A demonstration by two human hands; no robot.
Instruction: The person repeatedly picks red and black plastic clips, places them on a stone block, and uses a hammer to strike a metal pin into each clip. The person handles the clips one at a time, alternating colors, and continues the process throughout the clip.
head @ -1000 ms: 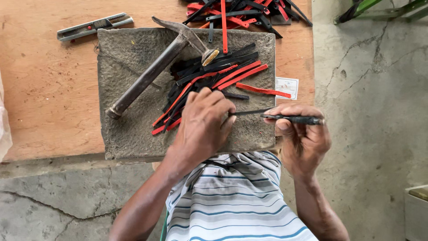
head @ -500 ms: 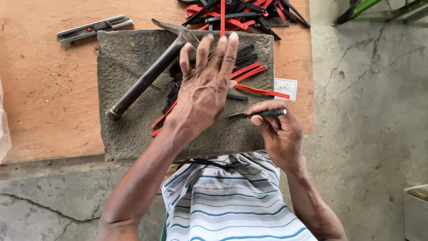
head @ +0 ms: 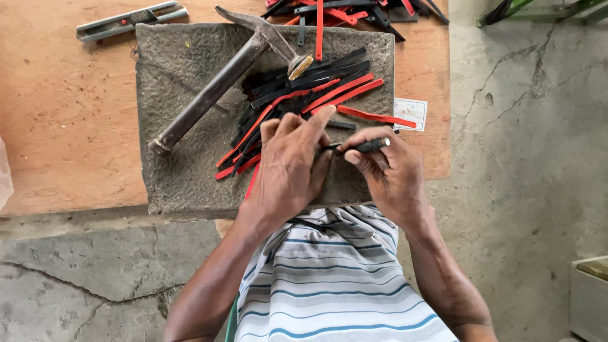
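Hands: left (head: 291, 161) pressing strips (head: 297, 101) flat | right (head: 386, 168) pinching dark rod (head: 361, 146) | risk: rod tip slipping into left fingers (head: 320, 120)

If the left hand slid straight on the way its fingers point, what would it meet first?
Probably the heap of red and black strips on the stone slab: the left hand points up-frame at it, with the hammer head beyond. Height is unclear.
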